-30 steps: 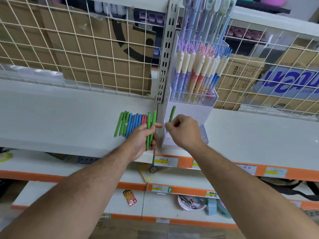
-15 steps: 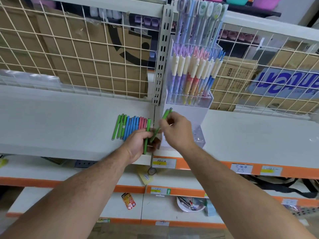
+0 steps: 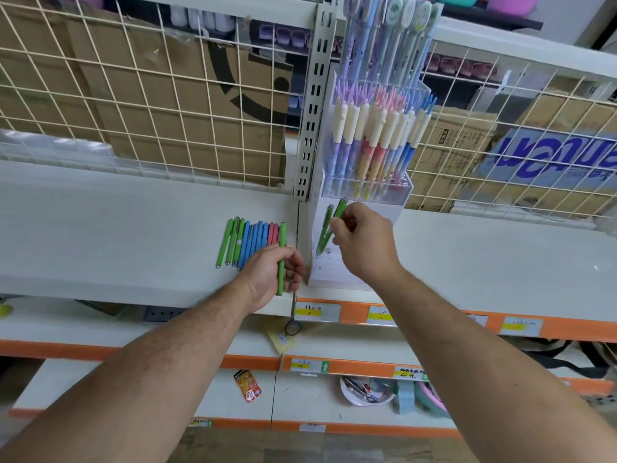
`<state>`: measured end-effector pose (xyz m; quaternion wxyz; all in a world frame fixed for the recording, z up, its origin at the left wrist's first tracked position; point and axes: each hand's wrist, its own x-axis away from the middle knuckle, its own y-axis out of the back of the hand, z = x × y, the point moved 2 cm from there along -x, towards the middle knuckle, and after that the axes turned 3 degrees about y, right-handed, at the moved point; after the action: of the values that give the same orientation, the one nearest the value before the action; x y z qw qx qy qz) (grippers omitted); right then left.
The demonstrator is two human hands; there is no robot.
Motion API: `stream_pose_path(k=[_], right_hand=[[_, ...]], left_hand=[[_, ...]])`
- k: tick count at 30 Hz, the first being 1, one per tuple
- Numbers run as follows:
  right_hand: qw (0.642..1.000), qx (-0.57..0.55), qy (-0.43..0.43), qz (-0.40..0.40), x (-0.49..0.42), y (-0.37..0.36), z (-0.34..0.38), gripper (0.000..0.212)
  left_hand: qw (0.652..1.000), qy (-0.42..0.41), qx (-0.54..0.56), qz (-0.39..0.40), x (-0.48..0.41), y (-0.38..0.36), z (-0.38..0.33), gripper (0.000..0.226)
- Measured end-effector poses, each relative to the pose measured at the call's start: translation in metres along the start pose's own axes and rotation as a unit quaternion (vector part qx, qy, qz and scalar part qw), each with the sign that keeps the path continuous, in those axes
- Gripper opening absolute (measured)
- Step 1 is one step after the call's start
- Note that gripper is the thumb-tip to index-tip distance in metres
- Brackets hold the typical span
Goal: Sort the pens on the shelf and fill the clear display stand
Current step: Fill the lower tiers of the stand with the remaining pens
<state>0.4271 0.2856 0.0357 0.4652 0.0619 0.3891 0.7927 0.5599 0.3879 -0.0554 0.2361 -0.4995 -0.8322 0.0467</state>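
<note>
A clear tiered display stand (image 3: 399, 192) stands on the white shelf (image 3: 133, 228), its upper tiers packed with pastel pens. My right hand (image 3: 362, 245) pinches a green pen (image 3: 338, 215) tilted over the stand's lowest front tier, beside another green pen (image 3: 324, 228) standing in that tier. My left hand (image 3: 272, 279) grips one green pen (image 3: 282, 248) upright, just left of the stand. A row of loose green, blue and pink pens (image 3: 248, 243) lies on the shelf to the left of that hand.
A slotted metal upright (image 3: 314, 105) rises right behind the stand. Wire grid panels (image 3: 150, 95) with cardboard boxes behind them back the shelf. Orange-edged lower shelves (image 3: 417, 315) carry price labels, a small packet (image 3: 247, 385) and a bowl of oddments (image 3: 365, 390).
My right hand took one of the two green pens from my left hand and carried it up to the stand's lowest tier. My left hand now holds a single green pen.
</note>
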Motion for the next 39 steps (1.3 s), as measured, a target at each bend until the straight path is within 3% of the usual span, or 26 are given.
stream_pose_path(k=[6, 12, 23, 30, 39], right_hand=[[0.994, 0.097, 0.028, 0.045, 0.003, -0.010, 0.004, 0.018], [0.994, 0.100, 0.014, 0.043, 0.003, -0.019, -0.002, 0.014], [0.994, 0.090, -0.049, 0.034, 0.015, -0.018, -0.007, 0.018], [0.997, 0.023, -0.005, 0.079, 0.030, -0.039, 0.009, 0.020], [0.997, 0.009, -0.005, 0.078, 0.026, -0.046, 0.022, 0.019]], left_hand=[[1.000, 0.005, 0.004, -0.006, 0.002, -0.002, -0.002, 0.020], [1.000, 0.008, -0.019, -0.008, 0.003, 0.000, -0.002, 0.020], [0.999, -0.001, -0.025, -0.021, 0.007, -0.003, -0.002, 0.029], [0.999, -0.020, -0.017, -0.034, 0.009, -0.005, -0.002, 0.031], [0.990, -0.035, -0.138, -0.005, 0.019, -0.011, -0.006, 0.022]])
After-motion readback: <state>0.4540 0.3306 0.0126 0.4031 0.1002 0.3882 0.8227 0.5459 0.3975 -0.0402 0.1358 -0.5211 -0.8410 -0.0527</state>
